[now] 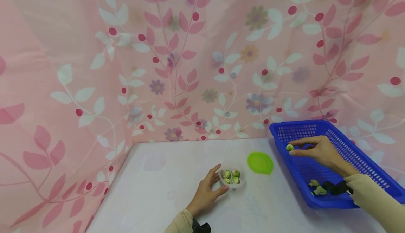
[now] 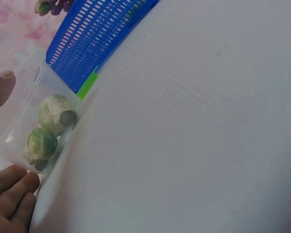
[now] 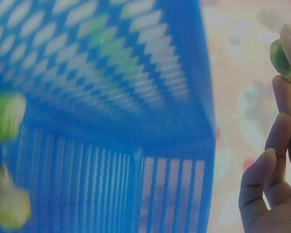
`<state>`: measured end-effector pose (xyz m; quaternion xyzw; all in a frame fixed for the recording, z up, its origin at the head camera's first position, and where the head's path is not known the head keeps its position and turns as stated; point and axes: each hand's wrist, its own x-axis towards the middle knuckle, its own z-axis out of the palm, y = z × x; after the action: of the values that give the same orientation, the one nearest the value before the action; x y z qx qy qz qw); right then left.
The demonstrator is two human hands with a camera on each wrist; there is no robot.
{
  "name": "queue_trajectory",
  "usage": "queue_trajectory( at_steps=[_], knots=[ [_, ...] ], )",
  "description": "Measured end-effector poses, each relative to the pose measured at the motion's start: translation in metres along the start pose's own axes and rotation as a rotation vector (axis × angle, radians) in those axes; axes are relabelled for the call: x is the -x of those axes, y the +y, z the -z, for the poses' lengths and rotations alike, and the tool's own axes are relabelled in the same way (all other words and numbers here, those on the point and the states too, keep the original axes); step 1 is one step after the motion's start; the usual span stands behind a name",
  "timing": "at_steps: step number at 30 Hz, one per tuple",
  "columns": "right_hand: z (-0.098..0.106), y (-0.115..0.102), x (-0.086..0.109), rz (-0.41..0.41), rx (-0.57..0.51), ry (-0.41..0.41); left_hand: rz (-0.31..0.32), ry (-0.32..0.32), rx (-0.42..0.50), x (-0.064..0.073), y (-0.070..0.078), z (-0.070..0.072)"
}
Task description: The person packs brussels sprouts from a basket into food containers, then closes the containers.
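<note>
A clear plastic container (image 1: 241,183) stands on the table with several Brussels sprouts (image 1: 235,180) in it. My left hand (image 1: 205,192) holds it at its left side, thumb on the near side and fingers at the far side. Seen from the left wrist, two sprouts (image 2: 41,145) show through its wall. Above the blue basket's left rim, my right hand (image 1: 322,154) pinches one Brussels sprout (image 1: 289,147) between thumb and fingertips. That sprout (image 3: 281,60) is partly covered by the thumb in the right wrist view. More sprouts (image 1: 320,191) lie in the basket's near end.
The blue perforated basket (image 1: 292,180) stands at the table's right side. Between it and the container, toward the back, lies a green lid (image 1: 260,162). The white table (image 1: 152,191) meets a pink flowered cloth (image 1: 202,85) at its back edge.
</note>
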<state>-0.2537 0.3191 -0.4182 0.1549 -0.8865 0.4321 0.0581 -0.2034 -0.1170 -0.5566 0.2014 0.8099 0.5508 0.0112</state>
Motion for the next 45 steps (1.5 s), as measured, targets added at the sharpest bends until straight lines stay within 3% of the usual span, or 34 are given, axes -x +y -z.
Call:
queue_trajectory(
  at_steps=[21, 36, 45],
  knots=[
    [-0.05, -0.044, -0.016, 0.079, -0.188, -0.074, -0.012, 0.002, 0.005, -0.001, 0.0, 0.001],
    [-0.083, -0.06, -0.024, 0.068, -0.255, -0.123, -0.009, -0.001, 0.012, -0.001, -0.001, 0.001],
    [-0.113, -0.067, -0.027, 0.059, -0.271, -0.152, 0.003, -0.001, 0.017, 0.0, 0.0, 0.001]
  ],
)
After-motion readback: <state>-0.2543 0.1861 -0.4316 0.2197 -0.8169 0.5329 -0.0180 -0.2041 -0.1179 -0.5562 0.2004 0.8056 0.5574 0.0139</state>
